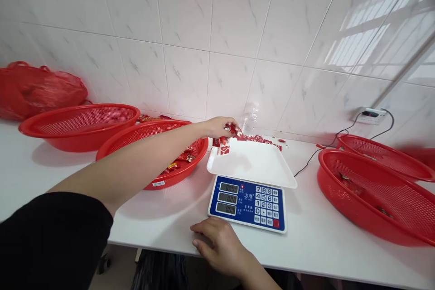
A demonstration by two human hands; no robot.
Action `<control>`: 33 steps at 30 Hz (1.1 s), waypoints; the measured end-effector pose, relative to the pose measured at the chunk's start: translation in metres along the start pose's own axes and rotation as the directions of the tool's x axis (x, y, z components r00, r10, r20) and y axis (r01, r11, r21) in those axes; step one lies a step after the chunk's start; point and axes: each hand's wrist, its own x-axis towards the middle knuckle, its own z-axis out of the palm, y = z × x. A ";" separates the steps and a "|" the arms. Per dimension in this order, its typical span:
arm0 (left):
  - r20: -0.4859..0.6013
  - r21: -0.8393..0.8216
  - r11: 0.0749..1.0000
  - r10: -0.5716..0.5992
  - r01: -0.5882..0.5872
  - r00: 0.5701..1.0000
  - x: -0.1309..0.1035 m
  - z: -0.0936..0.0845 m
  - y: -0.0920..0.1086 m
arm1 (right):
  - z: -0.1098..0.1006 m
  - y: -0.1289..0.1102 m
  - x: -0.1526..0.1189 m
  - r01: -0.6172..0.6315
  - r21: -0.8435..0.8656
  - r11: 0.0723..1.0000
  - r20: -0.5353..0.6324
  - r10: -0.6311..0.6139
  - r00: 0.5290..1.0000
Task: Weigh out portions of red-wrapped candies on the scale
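Note:
My left hand (219, 128) reaches over the back left corner of the scale's white tray (254, 161), its fingers closed on red candy packets (234, 130). Just below the fingers, a red and white packet (223, 146) shows at the tray's edge. My right hand (217, 240) lies on the table's front edge below the blue scale panel (248, 203), fingers loosely curled and apart, holding nothing. More red packets (258, 139) lie behind the tray. Left of the scale, a red basket (181, 174) holds several wrapped candies (173, 166), partly hidden by my left forearm.
Another red basket (78, 138) and a red plastic bag (41, 88) sit at the left. Two red baskets stand at the right, the nearer one (356, 204) with a few packets. A black cable (311, 158) runs to the wall socket (370, 115). A clear container (250, 118) stands behind the tray.

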 end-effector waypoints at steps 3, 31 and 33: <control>0.060 0.036 0.999 -0.019 0.017 0.998 0.009 0.022 -0.002 | -0.001 0.000 0.000 0.004 -0.016 1.000 0.006 -0.004 1.000; 0.138 0.517 0.856 -0.101 0.015 0.985 0.049 0.114 0.010 | 0.001 0.005 0.004 -0.004 -0.016 1.000 -0.045 0.003 0.999; 0.141 0.509 0.860 -0.115 0.027 0.983 0.050 0.104 0.008 | 0.002 0.005 0.004 0.002 -0.026 1.000 -0.040 -0.003 0.999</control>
